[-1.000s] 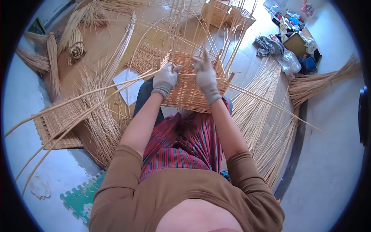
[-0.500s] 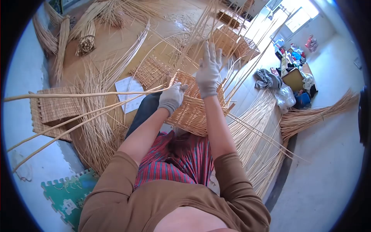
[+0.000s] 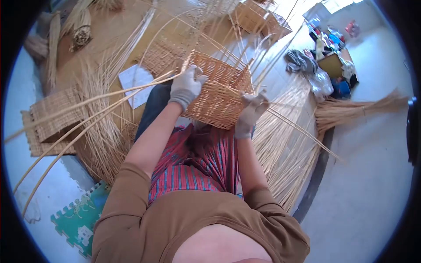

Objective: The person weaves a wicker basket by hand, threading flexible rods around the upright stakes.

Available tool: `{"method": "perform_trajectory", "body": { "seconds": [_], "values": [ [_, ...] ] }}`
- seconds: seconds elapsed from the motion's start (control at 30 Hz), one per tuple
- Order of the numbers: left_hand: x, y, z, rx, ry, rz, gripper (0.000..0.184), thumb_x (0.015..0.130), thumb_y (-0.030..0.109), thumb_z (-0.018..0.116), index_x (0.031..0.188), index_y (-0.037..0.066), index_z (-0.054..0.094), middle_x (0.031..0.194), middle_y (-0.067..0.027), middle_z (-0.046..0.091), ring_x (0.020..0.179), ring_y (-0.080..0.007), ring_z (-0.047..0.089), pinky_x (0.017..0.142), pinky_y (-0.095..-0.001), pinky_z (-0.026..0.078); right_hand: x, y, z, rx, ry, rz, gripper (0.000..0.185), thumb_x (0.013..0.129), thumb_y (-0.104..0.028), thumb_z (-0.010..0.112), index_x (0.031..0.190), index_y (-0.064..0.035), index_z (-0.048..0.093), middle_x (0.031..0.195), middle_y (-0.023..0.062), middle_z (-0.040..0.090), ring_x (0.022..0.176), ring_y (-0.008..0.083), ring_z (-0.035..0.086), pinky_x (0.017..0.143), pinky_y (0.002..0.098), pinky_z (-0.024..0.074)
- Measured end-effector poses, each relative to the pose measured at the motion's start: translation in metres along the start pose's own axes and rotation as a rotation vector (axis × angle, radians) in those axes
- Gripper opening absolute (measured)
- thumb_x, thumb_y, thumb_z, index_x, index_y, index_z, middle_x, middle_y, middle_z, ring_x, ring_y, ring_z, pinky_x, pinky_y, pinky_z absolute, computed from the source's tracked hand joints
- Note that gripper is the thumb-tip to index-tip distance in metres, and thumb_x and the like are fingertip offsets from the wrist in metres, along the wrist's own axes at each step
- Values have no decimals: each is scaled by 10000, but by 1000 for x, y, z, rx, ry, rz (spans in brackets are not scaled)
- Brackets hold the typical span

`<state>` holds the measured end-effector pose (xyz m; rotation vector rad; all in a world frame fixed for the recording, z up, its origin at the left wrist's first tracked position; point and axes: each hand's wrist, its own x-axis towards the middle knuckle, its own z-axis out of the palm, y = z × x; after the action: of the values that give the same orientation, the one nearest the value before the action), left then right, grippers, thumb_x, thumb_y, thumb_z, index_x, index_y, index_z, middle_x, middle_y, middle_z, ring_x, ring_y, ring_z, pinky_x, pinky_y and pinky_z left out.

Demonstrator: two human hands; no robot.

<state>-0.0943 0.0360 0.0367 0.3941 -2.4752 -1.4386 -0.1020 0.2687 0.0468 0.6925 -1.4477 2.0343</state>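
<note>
A rectangular wicker basket (image 3: 214, 105) rests on my lap, with tall upright canes rising from its far side. My left hand (image 3: 187, 85), in a grey-white glove, is closed on the basket's near left corner, where long thick canes (image 3: 96, 101) run out to the left. At the near right corner is my right hand (image 3: 253, 113), gloved too, its fingers curled around the corner and slightly blurred. Two thin canes (image 3: 302, 130) stick out to the right beyond it.
Loose canes (image 3: 287, 144) fan out on the right, beside a tied bundle (image 3: 351, 111). More canes (image 3: 98, 136) lie at the left near woven pieces (image 3: 57, 116) and a white sheet (image 3: 135, 85). Other baskets (image 3: 250, 16) stand at the back; a green mat (image 3: 81, 219) lies lower left.
My right hand has come down from the raised canes, where its fingers were spread, to the basket's right corner. My left hand stays at the left corner. The camera view has shifted.
</note>
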Motion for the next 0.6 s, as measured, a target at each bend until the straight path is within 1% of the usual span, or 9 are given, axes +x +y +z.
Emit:
{"method": "perform_trajectory", "body": {
  "seconds": [0.07,0.17,0.2,0.3,0.4,0.43,0.5,0.57,0.6],
  "values": [
    [-15,10,8,-102,387,283,378,935,305,693,1250,107,625,1007,-195,727,990,-361,710,899,-457,543,-6,-25,-21,41,185,597,204,1079,-94,516,1277,-56,552,1168,90,680,1059,197,671,966,368,571],
    [-31,47,20,-329,278,528,397,962,211,671,1331,94,581,1049,-207,723,1038,-354,705,926,-448,545,-5,-27,-71,55,217,625,162,1087,-143,529,1199,-34,572,1163,98,680,1048,193,681,902,333,598],
    [-19,47,38,-339,266,536,397,962,211,671,1331,94,581,1049,-207,723,1038,-354,705,926,-448,545,-5,-27,-71,46,228,615,162,1087,-143,529,1199,-34,572,1163,98,680,1048,193,681,902,333,598],
    [7,61,67,-261,-522,-44,380,1046,333,598,1270,28,568,979,-144,705,880,-239,717,780,-413,583,8,-25,-42,-128,295,376,199,1070,-98,517,1219,-6,612,1208,115,666,1123,211,659,994,338,551],
    [8,47,90,80,-218,246,324,1047,336,606,1130,23,622,889,-115,697,713,-206,674,637,-392,567,84,-11,3,-529,-84,105,430,1005,-24,483,1434,-19,526,1366,144,602,1341,307,533,1155,411,410],
    [7,31,105,100,-238,246,324,1047,336,606,1130,23,622,889,-115,697,713,-206,674,637,-392,567,113,3,23,-843,-150,-219,487,994,-17,505,1480,-54,500,1399,158,586,1380,333,500,1148,424,409],
    [21,9,133,2,132,324,252,1020,302,671,989,54,639,842,-70,683,578,-157,592,506,-344,510,123,-3,61,-694,-106,-42,532,986,0,521,1511,-70,468,1406,161,585,1390,334,489,1142,428,413],
    [14,51,88,-100,-81,110,241,1003,289,698,968,60,634,814,-49,673,566,-135,577,482,-322,491,117,-3,59,-568,-21,214,728,960,53,564,1618,-108,298,1328,146,621,1308,310,545,1085,421,465],
    [6,63,75,-212,-307,-117,236,987,276,726,946,65,629,787,-28,662,553,-113,562,458,-300,472,89,-1,31,-132,119,47,718,971,36,569,1610,-100,272,1195,126,654,1130,260,627,992,398,519]
  ]
}}
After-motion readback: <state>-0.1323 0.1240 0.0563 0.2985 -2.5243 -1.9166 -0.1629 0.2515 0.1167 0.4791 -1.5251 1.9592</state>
